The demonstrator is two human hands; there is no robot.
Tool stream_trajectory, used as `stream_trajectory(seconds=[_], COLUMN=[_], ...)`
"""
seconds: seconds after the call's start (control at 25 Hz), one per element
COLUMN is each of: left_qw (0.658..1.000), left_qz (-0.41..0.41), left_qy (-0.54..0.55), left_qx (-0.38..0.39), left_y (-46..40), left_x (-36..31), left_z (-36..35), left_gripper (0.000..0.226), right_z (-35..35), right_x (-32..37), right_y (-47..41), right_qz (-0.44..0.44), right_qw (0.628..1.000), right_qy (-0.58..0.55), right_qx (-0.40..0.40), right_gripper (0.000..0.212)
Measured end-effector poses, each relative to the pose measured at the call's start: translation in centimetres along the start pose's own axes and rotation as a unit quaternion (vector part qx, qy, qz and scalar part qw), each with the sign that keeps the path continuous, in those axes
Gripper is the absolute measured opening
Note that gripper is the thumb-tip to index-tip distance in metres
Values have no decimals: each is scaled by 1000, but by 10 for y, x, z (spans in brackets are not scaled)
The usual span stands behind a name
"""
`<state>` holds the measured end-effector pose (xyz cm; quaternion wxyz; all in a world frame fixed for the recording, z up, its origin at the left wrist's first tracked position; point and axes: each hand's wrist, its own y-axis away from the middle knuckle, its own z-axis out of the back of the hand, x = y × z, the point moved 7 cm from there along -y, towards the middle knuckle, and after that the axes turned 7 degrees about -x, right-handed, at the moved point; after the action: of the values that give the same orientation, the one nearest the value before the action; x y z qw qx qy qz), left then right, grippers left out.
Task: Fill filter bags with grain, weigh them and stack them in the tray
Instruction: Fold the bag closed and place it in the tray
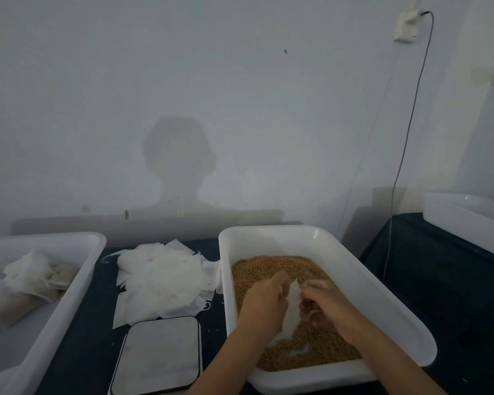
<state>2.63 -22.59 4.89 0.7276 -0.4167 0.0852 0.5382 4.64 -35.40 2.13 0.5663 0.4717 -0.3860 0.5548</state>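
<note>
Dark table [86, 332]; hands [294, 306] pinch filter bag [293, 309].

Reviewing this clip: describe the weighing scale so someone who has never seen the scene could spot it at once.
Start at the big white plastic tub of brown grain, where both hands work. Directly to its left, at the dark table's near edge, lies the flat square scale with a shiny grey metal platform. Unlike the loose heap of white filter bags behind it, it is rigid, reflective and bare.

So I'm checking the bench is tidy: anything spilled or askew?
No spilled grain shows. The loose empty filter bags lie in a ragged, fanned heap beside the grain tub, some hanging over the scale edge.
</note>
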Motion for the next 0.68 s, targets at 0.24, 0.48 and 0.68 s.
stream_trajectory(seconds=[0.24,0.48,0.68], left_qw=[994,989,989], left_qz=[87,106,63], left_qy=[-2,-84,-130], left_qx=[-58,-64,15], left_y=[-8,-14,-10], left_x=[19,41,34], left_z=[20,30,14], left_gripper=[20,14,21], right_z=[42,41,57], right_x=[-12,-28,2], right_y=[-23,-27,-34], right_qz=[35,43,65], right_qw=[891,769,747], right_qy=[448,638,661], right_qx=[-70,24,-15], right_gripper=[17,26,23])
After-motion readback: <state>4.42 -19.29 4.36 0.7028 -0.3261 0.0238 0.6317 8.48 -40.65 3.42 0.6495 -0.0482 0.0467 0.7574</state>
